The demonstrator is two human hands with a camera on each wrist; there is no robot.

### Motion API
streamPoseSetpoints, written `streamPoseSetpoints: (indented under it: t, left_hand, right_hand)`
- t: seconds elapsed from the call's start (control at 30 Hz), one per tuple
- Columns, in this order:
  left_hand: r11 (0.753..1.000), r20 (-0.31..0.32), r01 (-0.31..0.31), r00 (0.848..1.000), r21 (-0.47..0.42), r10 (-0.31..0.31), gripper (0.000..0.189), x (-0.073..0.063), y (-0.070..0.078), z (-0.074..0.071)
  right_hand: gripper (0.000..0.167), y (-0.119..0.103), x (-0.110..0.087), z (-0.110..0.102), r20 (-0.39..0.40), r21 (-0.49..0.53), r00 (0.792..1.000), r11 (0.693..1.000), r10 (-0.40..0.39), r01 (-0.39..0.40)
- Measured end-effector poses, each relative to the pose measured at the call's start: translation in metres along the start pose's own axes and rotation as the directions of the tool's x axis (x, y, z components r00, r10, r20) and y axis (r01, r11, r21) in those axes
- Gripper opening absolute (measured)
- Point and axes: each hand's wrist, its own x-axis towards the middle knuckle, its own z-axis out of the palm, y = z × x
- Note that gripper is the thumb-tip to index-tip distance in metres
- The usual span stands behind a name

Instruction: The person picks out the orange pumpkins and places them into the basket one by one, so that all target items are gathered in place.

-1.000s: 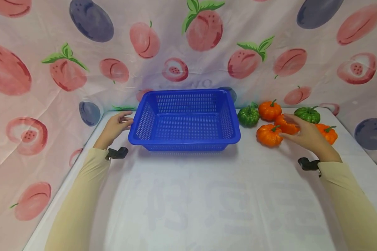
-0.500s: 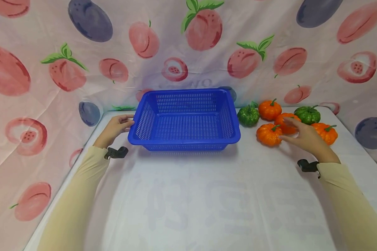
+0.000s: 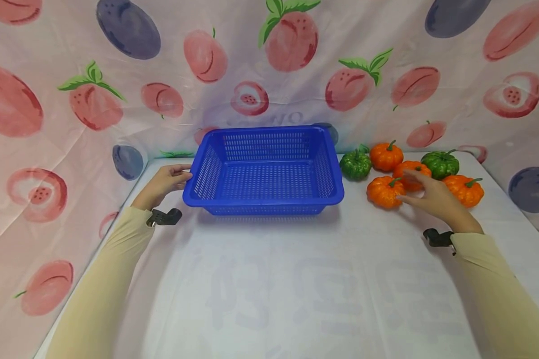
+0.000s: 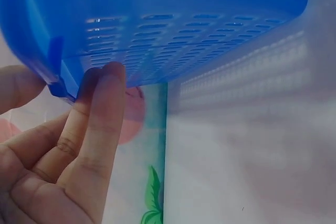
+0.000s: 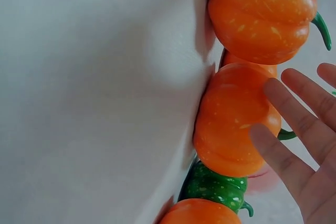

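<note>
A blue plastic basket (image 3: 262, 202) with slotted walls stands at the back middle of the table. My left hand (image 3: 159, 185) is at its left rim; in the left wrist view, nearly straight fingers (image 4: 105, 108) meet the outer wall under the rim, with the thumb beside the rim's edge. On the right, my right hand (image 3: 437, 202) hovers with spread fingers among small pumpkins, holding none. Its thumb is close to the front orange pumpkin (image 3: 383, 193), and its fingers overlap the middle orange pumpkin (image 3: 412, 172). In the right wrist view, fingertips overlap an orange pumpkin (image 5: 236, 124).
Another orange pumpkin (image 3: 386, 156) sits behind, between a green pumpkin (image 3: 356, 165) near the basket and the middle one. At the far right are a second green pumpkin (image 3: 440, 164) and an orange one (image 3: 464, 192). A fruit-print cloth (image 3: 305, 85) hangs behind the white table (image 3: 269, 279).
My right hand has drawn back slightly towards me and left, showing more of the middle and right orange pumpkins. The left hand has shifted very slightly at the rim. Basket and pumpkins have stayed put.
</note>
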Motion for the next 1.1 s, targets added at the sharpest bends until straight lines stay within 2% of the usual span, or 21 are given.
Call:
streamPoseSetpoints:
  t: [0.23,0.4,0.67,0.9,1.1]
  left_hand:
    - [1.0,0.007,-0.008,1.0,-0.017,0.008,0.052,-0.001,-0.002,0.0]
    - [0.999,0.002,-0.011,1.0,-0.038,0.011,0.053,-0.002,-0.003,0.001]
    - [1.0,-0.016,0.01,1.0,-0.006,-0.01,0.055,-0.003,-0.005,0.002]
    - [1.0,-0.015,0.009,1.0,0.017,-0.009,0.056,-0.004,-0.005,0.003]
    - [1.0,-0.002,0.024,1.0,0.014,-0.023,0.057,-0.006,-0.003,0.002]
  right_hand:
    - [0.082,0.001,0.0,0.002,0.028,0.008,0.999,0.999,0.031,-0.032]
    - [0.08,0.003,0.0,0.006,0.023,0.024,1.0,1.0,-0.001,0.001]
    - [0.078,0.006,0.001,0.009,0.045,-0.004,0.999,1.0,-0.009,0.009]
    - [0.086,0.001,0.002,0.009,0.084,-0.008,0.996,1.0,0.022,-0.021]
    - [0.091,0.002,0.004,0.01,0.107,-0.005,0.994,1.0,0.016,-0.016]
